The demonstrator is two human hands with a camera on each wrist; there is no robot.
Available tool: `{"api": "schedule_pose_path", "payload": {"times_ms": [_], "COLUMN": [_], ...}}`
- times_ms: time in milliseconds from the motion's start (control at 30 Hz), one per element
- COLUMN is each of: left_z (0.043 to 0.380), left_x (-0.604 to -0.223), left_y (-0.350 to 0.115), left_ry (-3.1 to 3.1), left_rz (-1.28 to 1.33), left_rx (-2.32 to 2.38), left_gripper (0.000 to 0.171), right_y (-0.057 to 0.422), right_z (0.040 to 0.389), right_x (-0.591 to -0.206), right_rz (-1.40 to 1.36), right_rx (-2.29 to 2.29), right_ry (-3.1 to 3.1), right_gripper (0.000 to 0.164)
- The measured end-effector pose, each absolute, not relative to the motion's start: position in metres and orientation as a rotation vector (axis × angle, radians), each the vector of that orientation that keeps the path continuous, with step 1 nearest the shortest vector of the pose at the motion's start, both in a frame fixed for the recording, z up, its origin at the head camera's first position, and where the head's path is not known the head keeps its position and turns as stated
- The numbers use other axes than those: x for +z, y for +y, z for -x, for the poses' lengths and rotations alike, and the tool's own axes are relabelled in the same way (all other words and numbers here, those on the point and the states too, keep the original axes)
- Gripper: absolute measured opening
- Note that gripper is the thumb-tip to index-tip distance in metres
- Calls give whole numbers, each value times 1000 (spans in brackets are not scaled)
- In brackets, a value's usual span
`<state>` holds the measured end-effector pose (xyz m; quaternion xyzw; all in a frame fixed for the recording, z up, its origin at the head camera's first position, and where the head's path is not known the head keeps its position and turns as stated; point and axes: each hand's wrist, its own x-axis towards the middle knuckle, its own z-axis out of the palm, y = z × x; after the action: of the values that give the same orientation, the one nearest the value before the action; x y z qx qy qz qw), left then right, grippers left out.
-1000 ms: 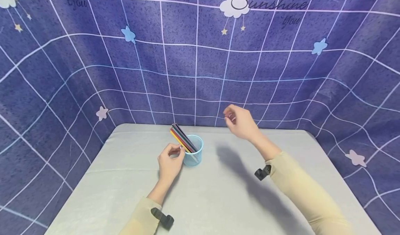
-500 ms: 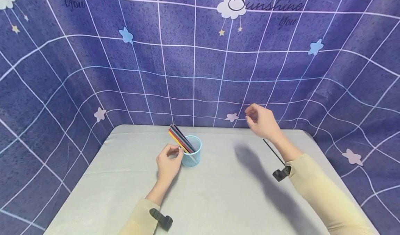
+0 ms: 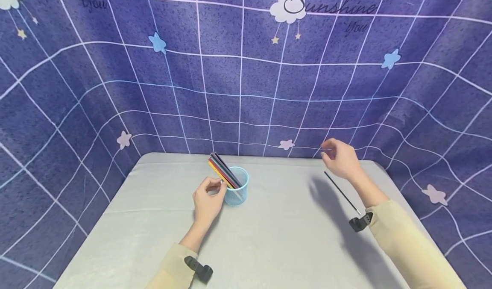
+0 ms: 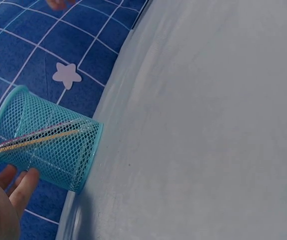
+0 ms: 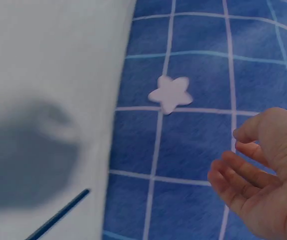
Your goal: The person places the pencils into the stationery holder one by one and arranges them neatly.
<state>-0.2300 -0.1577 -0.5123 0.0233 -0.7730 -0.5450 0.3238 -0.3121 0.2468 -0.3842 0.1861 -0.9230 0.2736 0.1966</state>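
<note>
A light-blue mesh pencil cup (image 3: pixel 236 197) stands upright near the back left of the table. Several coloured pencils (image 3: pixel 223 172), among them yellow, red and dark ones, lean out over its left side. My left hand (image 3: pixel 209 198) pinches the cup's near-left rim; in the left wrist view its fingers (image 4: pixel 26 186) lie against the mesh (image 4: pixel 51 142). My right hand (image 3: pixel 342 160) hovers above the back right, fingers loosely curled around nothing. Beneath that arm a single dark pencil (image 3: pixel 342 192) lies slantwise on the table, its dark end also showing in the right wrist view.
A pale grey cloth covers the table (image 3: pixel 269 246). Behind it and along both sides hangs a blue curtain (image 3: pixel 238 75) with gridlines, stars and clouds. Each wrist carries a small black camera strap (image 3: pixel 199 270).
My right hand has moved right and a little lower. The dark pencil on the table has come into view beneath it. My left hand stays at the cup.
</note>
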Motion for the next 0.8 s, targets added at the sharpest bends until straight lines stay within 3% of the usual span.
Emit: {"api": "schedule_pose_path", "payload": {"times_ms": [800], "left_z": [231], "left_x": [-512], "left_y": [-159], "left_ry": [-2034], "left_rz": [-41], "left_rx": [-1439], "left_gripper": [10], "right_y": [308], "right_z": [311], "right_x": [-468], "right_rz": [-353], "right_rx": [575], "right_ry": [-2798], "right_gripper": [38]}}
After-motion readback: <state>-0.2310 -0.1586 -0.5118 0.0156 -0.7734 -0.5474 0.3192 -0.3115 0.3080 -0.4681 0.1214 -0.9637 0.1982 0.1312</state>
